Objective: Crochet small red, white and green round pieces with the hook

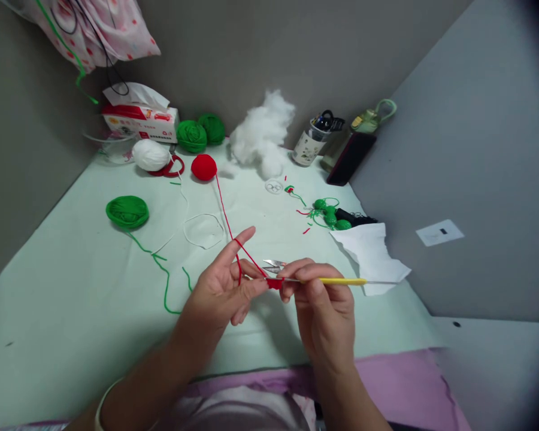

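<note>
My left hand pinches a small red crochet piece between thumb and fingers, its index finger raised. Red yarn runs from a red ball over that finger and down to the piece. In my right hand is a crochet hook with a yellow handle, gripped between thumb and fingers. The hook's metal shaft points left into the red piece; its tip is too small to make out. Small scissors lie behind the hands, partly hidden by the right fingers.
Green yarn balls, a white ball, red-handled scissors and a tissue box stand left. White stuffing, a pen cup, a bottle and a phone line the back. Green pieces and white paper lie right.
</note>
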`<state>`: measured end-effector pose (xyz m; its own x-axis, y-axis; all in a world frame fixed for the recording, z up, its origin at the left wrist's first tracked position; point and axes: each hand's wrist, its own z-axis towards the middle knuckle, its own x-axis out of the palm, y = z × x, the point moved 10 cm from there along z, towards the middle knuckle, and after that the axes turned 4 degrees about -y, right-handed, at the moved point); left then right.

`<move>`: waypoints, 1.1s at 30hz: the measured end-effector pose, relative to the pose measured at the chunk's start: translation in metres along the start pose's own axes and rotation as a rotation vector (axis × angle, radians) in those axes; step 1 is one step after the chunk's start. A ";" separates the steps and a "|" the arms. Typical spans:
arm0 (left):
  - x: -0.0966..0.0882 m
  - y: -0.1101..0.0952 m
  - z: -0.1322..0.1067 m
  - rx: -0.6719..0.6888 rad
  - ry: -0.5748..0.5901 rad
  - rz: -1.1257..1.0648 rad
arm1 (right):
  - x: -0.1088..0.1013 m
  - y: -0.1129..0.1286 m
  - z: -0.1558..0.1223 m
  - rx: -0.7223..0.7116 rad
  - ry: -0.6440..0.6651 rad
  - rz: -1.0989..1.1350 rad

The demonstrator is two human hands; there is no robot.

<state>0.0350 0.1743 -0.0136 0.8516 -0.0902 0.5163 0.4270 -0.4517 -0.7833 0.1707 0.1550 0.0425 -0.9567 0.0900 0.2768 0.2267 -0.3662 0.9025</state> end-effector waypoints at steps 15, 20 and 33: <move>-0.007 -0.012 -0.007 0.148 -0.128 0.089 | 0.018 0.033 -0.029 -0.511 0.046 -0.857; 0.000 -0.004 -0.007 0.059 -0.089 -0.021 | 0.013 0.031 -0.025 -0.454 -0.052 -0.738; -0.013 -0.019 -0.006 0.173 -0.163 0.079 | 0.010 0.028 -0.014 -0.278 0.065 -0.519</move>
<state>0.0146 0.1786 -0.0034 0.9160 0.0317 0.3998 0.3914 -0.2886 -0.8738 0.1653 0.1331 0.0657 -0.9409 0.2687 -0.2060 -0.3216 -0.5193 0.7918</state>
